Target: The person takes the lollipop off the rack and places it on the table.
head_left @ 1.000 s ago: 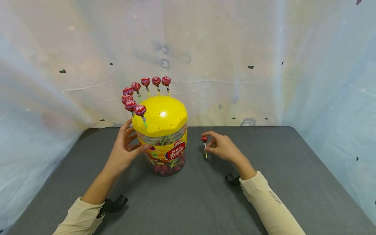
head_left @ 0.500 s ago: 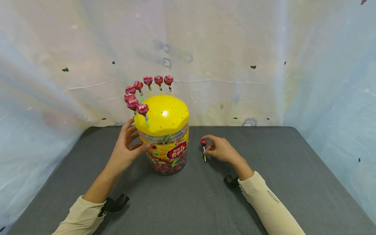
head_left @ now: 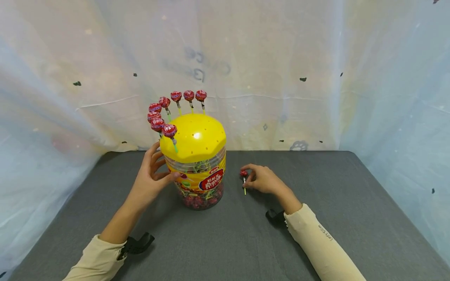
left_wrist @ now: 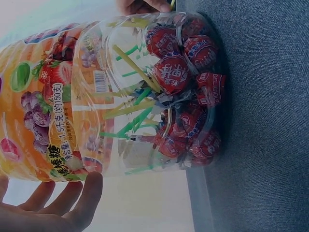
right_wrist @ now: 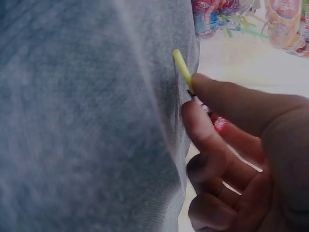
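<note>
A clear plastic jar (head_left: 212,181) with a fruit-printed label and a yellow lid (head_left: 200,134) stands upright on the table. Around its left side, my left hand (head_left: 149,181) holds it, thumb on the front of the label. Several red-wrapped lollipops (head_left: 189,96) stick up from the lid in a curve along its left and back edge. Right of the jar, my right hand (head_left: 266,180) pinches one lollipop (head_left: 243,173), candy end up and stick down. In the right wrist view, its yellow stick (right_wrist: 181,66) pokes out past thumb and forefinger, close over the cloth.
Small holes dot the front and right of the lid. More red lollipops (left_wrist: 174,72) lie inside the jar's bottom. A grey cloth (head_left: 225,242) covers the table, and a pale curtain (head_left: 253,58) hangs behind it. Black straps (head_left: 140,242) hang at both wrists.
My right hand has lowered a little toward the table with the lollipop, which stays upright. My left hand keeps its hold on the jar. The head view has shifted slightly.
</note>
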{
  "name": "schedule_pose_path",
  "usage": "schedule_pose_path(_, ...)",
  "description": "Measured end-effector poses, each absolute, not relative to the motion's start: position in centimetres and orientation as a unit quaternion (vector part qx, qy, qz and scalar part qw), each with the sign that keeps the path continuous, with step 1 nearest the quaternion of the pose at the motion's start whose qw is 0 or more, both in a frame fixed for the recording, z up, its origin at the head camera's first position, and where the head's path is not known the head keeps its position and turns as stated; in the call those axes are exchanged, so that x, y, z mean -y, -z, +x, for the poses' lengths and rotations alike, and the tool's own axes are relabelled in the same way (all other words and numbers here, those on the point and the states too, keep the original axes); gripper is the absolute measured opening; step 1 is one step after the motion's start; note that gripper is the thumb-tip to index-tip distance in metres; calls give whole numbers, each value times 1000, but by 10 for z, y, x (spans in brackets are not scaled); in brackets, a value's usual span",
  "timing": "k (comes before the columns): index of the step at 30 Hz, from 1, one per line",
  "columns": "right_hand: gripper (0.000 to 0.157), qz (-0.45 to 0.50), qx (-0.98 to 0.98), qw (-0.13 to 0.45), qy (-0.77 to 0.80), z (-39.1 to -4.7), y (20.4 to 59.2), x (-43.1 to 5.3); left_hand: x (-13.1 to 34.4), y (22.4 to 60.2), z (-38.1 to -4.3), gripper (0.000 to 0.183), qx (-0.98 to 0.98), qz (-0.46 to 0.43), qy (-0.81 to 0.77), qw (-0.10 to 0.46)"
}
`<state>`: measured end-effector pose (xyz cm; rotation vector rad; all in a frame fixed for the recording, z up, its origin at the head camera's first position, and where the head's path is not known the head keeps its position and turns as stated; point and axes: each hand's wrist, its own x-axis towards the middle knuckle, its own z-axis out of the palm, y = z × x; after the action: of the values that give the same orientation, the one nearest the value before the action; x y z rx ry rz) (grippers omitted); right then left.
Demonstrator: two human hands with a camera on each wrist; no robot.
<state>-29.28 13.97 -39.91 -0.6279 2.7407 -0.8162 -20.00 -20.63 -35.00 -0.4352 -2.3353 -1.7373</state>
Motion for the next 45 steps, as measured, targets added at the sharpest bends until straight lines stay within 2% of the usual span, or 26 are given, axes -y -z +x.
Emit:
schedule_pose_path(25, 62, -221, -932, 100, 269, -289, 397, -140, 207, 349, -199, 89, 790, -139, 591, 85)
schedule_pose_path(30, 63, -239, -923, 88, 289, -279, 373, -139, 207, 347, -199, 89, 790, -130, 595, 75)
schedule_pose_path(39, 59, -330, -867, 13, 372, -237, 314, -128, 209, 346, -199, 89, 794, -143, 586, 79)
schedule_pose_path(45, 66, -360, -857, 2, 369, -212, 296, -119, 212, 348, -201, 87, 782, -162, 595, 87)
